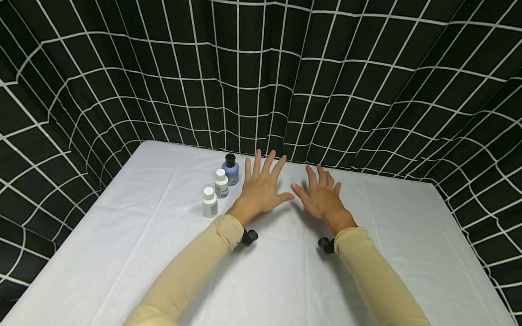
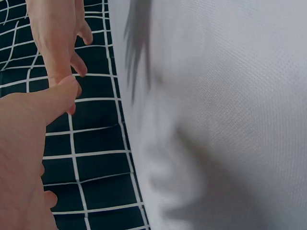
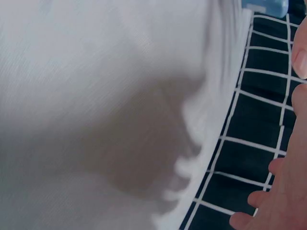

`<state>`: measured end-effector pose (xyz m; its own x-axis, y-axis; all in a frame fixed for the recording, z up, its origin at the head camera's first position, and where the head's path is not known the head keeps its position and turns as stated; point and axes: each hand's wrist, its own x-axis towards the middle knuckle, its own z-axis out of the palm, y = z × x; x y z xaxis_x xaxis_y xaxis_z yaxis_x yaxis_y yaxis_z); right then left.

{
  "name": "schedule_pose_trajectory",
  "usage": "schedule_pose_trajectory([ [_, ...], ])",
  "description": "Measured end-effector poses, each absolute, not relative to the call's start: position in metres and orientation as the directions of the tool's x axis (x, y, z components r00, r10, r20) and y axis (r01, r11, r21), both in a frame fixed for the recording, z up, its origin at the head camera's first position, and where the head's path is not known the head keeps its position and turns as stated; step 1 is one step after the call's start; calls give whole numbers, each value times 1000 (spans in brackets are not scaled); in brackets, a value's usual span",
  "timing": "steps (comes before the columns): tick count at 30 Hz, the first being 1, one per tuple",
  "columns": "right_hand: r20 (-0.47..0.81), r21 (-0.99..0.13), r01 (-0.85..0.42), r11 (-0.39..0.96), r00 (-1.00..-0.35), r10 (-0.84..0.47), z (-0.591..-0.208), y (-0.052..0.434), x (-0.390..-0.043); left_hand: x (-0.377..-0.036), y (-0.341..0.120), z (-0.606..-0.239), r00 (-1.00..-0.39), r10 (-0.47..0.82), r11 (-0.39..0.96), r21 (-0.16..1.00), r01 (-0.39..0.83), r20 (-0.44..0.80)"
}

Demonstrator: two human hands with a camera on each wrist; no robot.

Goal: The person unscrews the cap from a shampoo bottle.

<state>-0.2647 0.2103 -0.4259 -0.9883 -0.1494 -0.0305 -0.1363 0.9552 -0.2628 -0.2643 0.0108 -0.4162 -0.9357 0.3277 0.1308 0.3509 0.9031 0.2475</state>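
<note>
My left hand (image 1: 261, 189) is spread above the white cloth, palm down, with its fingers straight and nothing in them. Just to its left stands a blue bottle with a black cap (image 1: 231, 171). Nearer to me are two small white bottles, one in the middle (image 1: 221, 185) and one in front (image 1: 210, 205); all three stand upright, apart from the hand. On the other side my right hand (image 1: 322, 197) hovers with loosely extended fingers, holding nothing. In the right wrist view part of the blue bottle (image 3: 271, 6) shows at the top edge.
A white cloth covers the table (image 1: 280, 294). Behind it and at both sides hangs a black curtain with a white grid (image 1: 267, 68). Each wrist wears a small black camera, one on the left (image 1: 249, 237) and one on the right (image 1: 326, 245).
</note>
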Motion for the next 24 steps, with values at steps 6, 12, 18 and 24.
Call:
schedule_pose_trajectory([
  [6, 4, -310, -167, 936, -985, -175, -423, 202, -263, -257, 5, -408, -927, 335, 896, 247, 370, 171],
  [12, 40, -383, -206, 900, -978, -206, -420, 197, -261, -248, -6, -397, -918, 321, 888, 263, 378, 234],
  [18, 86, -416, -243, 876, -970, -228, -415, 190, -261, -241, -20, -389, -910, 308, 873, 297, 387, 278],
  [24, 155, -448, -296, 844, -955, -253, -411, 177, -259, -240, -36, -380, -914, 301, 853, 352, 385, 270],
])
